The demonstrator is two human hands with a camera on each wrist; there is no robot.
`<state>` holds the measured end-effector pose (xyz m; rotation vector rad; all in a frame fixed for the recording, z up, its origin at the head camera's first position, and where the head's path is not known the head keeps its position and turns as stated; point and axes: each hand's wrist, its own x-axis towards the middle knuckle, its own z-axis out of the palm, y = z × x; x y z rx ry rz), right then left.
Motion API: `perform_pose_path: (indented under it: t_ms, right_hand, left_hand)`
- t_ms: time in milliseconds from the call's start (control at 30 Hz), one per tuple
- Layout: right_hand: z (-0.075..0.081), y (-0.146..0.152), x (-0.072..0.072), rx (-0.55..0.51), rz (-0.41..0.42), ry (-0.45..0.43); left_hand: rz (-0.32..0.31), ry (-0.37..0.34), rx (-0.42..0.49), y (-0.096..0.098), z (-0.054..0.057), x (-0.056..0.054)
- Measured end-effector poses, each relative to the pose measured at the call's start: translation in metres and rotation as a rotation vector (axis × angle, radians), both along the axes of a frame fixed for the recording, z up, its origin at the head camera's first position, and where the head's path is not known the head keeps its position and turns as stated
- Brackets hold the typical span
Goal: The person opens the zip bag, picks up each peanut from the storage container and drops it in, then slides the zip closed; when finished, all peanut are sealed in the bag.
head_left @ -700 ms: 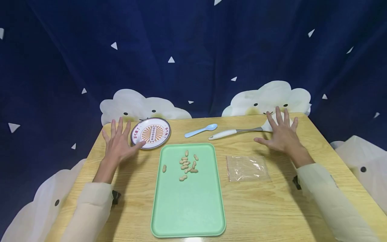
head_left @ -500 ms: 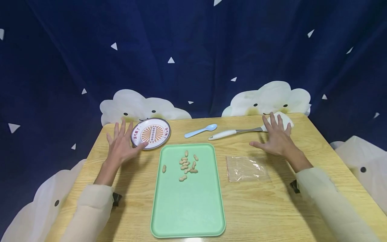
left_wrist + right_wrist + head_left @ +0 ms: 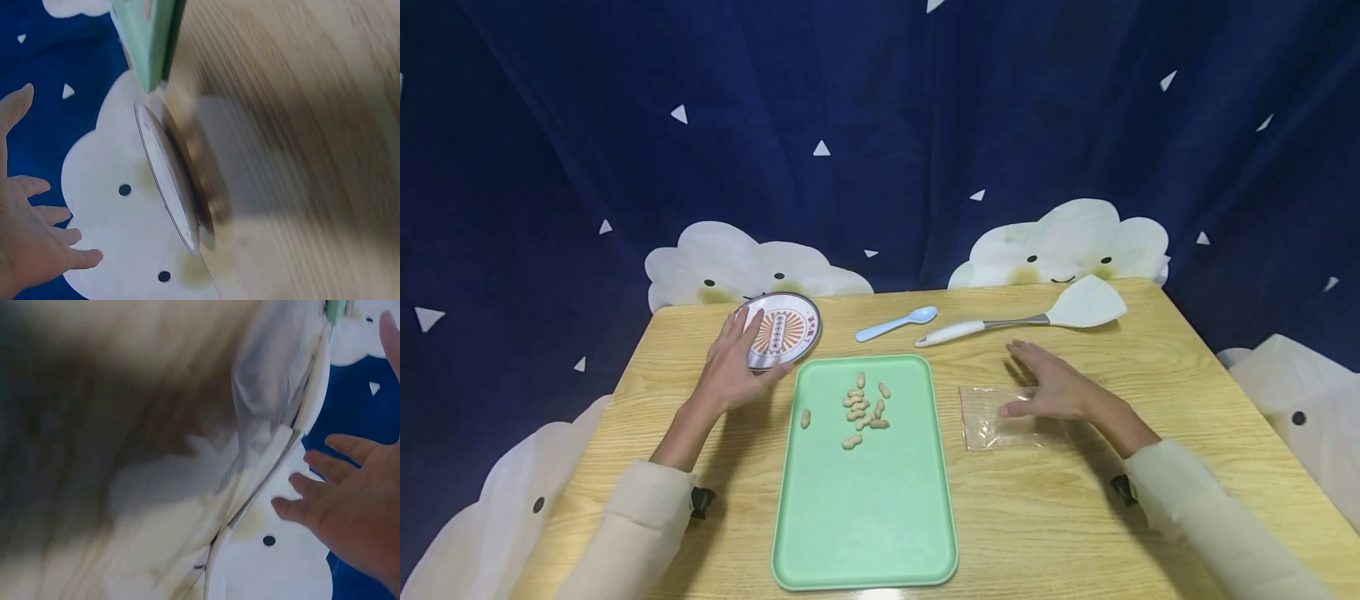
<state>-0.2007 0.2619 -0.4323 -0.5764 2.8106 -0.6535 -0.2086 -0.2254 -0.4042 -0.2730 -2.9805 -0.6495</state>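
My left hand (image 3: 733, 367) hovers at the near left side of a round white plate (image 3: 805, 337) with an orange sunburst print, its fingers overlapping the plate in the head view. In the left wrist view the hand (image 3: 37, 231) hangs apart from the plate (image 3: 164, 178), fingers spread. Over a clear plastic bag (image 3: 988, 425) my right hand (image 3: 1056, 387) is held with loosely extended fingers and nothing in them. The right wrist view has the bag (image 3: 262, 381) beyond the same hand (image 3: 350, 494). A green tray (image 3: 865, 517) between the hands bears several peanuts (image 3: 856, 408).
Behind the tray lies a light blue spoon (image 3: 895, 323). To its right is a spatula (image 3: 1082, 304) with a white handle and blade, close to the back edge of the wooden table (image 3: 1037, 517). A dark blue curtain (image 3: 880, 100) hangs behind.
My right hand has moved left and nearer, from the spatula's blade to above the plastic bag. The left hand has shifted right, toward the plate and tray, its fingers drawing closer together.
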Motion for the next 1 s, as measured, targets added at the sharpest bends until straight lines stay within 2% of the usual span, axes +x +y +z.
perform_pose_path:
  t_ms: [233, 400, 733, 1000]
  right_hand:
    - [-0.008, -0.015, 0.016, -0.002, 0.093, -0.037]
    - [-0.011, -0.020, 0.024, 0.046, 0.116, -0.045]
    - [-0.014, -0.022, 0.027, 0.062, 0.140, 0.010]
    - [-0.018, -0.025, 0.028, 0.009, 0.145, 0.073]
  left_hand:
    - [-0.072, -0.067, 0.013, 0.017, 0.002, 0.008]
    - [-0.126, -0.084, 0.020, 0.028, 0.002, 0.011]
    - [-0.192, -0.073, 0.043, 0.047, 0.001, 0.017]
    - [-0.233, -0.130, 0.119, 0.066, -0.004, 0.022]
